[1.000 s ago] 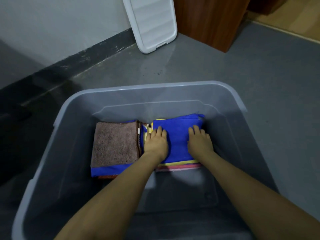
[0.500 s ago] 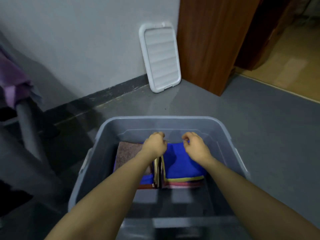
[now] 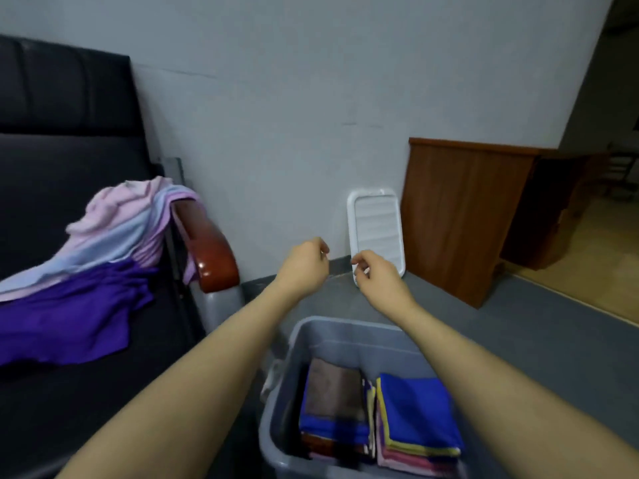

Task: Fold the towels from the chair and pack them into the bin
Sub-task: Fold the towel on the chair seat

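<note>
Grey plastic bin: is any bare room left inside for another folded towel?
The grey plastic bin shows bare room only between its far wall and the two stacks. The brown-topped stack and blue-topped stack sit tight together, crowding the middle and near side.

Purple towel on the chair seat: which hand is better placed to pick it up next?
Probably the left hand: the purple towel lies to its left on the chair, nothing between. The right hand hangs farther away, above the bin. Both hold nothing.
</note>
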Available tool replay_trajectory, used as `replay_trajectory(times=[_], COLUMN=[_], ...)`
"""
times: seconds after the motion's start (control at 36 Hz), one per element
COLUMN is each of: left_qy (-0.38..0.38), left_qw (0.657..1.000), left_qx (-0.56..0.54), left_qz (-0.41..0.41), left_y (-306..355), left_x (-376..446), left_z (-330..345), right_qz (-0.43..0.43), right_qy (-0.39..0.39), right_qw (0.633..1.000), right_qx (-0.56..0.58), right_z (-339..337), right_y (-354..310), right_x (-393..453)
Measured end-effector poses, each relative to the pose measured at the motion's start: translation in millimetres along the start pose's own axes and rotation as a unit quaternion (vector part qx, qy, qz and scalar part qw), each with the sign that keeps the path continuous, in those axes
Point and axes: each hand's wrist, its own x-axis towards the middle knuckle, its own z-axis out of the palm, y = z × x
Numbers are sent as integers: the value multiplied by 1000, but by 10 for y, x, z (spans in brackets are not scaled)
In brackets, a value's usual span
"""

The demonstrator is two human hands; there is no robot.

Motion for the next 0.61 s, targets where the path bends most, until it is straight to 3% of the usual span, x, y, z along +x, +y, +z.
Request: replay_trajectory(times=[0.22, 0.5, 0.61], left_qy=[106, 165, 170], left_qw=[994, 980, 973], left_qx=[24, 58, 70], left_qz=[-7, -93, -141], left_y=[-410, -1408, -1881], left_x=[-261, -659, -808], left_z=[-1034, -1772, -1952], right_qz=[-80, -159, -205], right_qy=[-17, -57, -112], right_qw=[996, 981, 967], right_qx=[45, 95, 105], right_z=[307, 1144, 1600], right_y=[-1058, -2005, -2330], right_x=[125, 287, 308])
